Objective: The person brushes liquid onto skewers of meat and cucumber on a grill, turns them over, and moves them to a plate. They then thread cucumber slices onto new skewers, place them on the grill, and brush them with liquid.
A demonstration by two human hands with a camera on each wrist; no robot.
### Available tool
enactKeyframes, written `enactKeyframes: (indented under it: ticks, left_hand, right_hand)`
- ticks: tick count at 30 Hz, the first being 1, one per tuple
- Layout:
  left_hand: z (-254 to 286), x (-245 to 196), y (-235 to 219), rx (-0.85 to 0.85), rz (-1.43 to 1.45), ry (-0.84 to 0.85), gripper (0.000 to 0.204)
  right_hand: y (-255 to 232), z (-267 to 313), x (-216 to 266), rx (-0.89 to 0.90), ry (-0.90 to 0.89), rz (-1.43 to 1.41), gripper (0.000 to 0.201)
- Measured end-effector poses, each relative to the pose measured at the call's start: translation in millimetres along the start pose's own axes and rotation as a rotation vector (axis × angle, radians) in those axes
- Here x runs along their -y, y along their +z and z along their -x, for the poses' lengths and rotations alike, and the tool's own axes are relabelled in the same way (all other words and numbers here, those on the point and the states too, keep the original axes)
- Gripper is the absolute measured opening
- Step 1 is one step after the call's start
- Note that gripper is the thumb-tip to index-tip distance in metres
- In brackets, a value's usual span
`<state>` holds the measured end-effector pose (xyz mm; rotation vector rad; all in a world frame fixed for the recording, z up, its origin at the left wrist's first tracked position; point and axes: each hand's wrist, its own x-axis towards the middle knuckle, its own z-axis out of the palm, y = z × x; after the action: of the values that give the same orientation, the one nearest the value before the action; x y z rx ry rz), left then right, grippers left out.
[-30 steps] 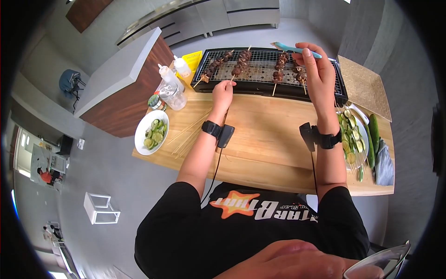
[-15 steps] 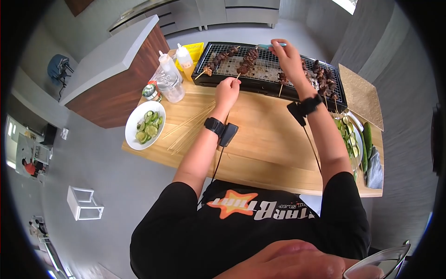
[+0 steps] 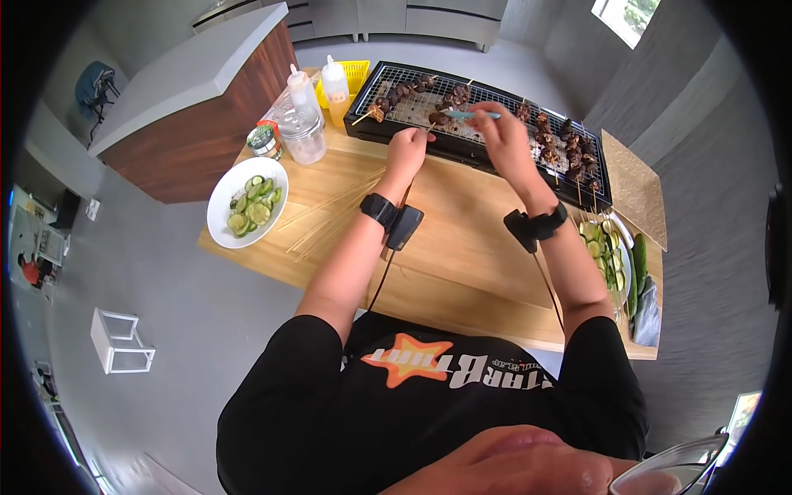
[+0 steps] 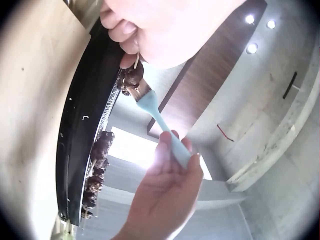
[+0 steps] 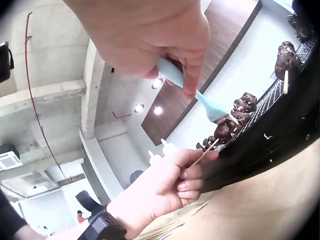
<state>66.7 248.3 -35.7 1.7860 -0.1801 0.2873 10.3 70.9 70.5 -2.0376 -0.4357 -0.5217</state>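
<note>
At the front edge of the black grill (image 3: pixel 462 147), my left hand (image 3: pixel 407 154) pinches the stick end of a dark meat skewer (image 5: pixel 223 131) lying on the wire mesh. My right hand (image 3: pixel 505 144) holds a light blue brush (image 4: pixel 154 108) by its handle, fingers curled round it. In the left wrist view the brush's bristles (image 4: pixel 139 90) touch the meat close to my left hand (image 4: pixel 150 30). The right wrist view shows the brush head (image 5: pixel 214 109) against the same skewer, above my left fingers.
More skewers (image 3: pixel 544 136) lie on the grill's right part, one (image 3: pixel 400 91) at its left. Squeeze bottles (image 3: pixel 336 82), a jar (image 3: pixel 303 136), a bowl of sliced vegetables (image 3: pixel 216 206) and bare sticks (image 3: pixel 318 219) are left. Sliced-vegetable skewers (image 3: pixel 609 256) and cucumbers (image 3: pixel 639 268) are right.
My right hand has come left and down with the brush, from above the right-hand skewers to the skewer that my left hand holds. My left hand keeps its grip. The head view has shifted.
</note>
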Motion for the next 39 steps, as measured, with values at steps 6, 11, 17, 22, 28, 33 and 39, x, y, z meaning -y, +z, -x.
enactKeyframes:
  ticks: [6,11,17,22,28,33,39]
  left_hand:
    - [0.3,-5.4,-1.1,-0.179,-0.07,0.196,0.022]
    - [3.2,-14.2,-6.4,-0.195,-0.221,0.175,0.016]
    - [3.3,-7.3,-3.9,-0.152,-0.241,0.13,0.013]
    - [1.2,-4.2,-5.6,-0.202,-0.261,0.127,0.014]
    - [-0.8,-2.6,-5.6,-0.198,-0.294,0.145,0.016]
    - [-0.1,-0.6,-5.6,-0.159,-0.395,0.046,0.026]
    - [10.0,-22.4,-10.9,-0.168,-0.458,0.024,0.032]
  right_hand:
    - [-19.8,-28.7,-17.9,-0.193,-0.041,-0.135,0.029]
    - [-20.9,-50.4,-29.4,-0.174,-0.013,-0.12,0.029]
    - [4.0,-55.4,-38.6,0.03,0.071,0.027,0.029]
    - [21.1,-22.1,-11.6,0.057,-0.043,-0.049,0.028]
    - [0.6,-3.6,17.1,0.121,-0.033,0.059,0.025]
    - [-60.6,-33.0,-33.6,-0.098,0.031,0.205,0.024]
    - [-94.9,-24.4,-77.2,-0.158,0.09,0.31,0.024]
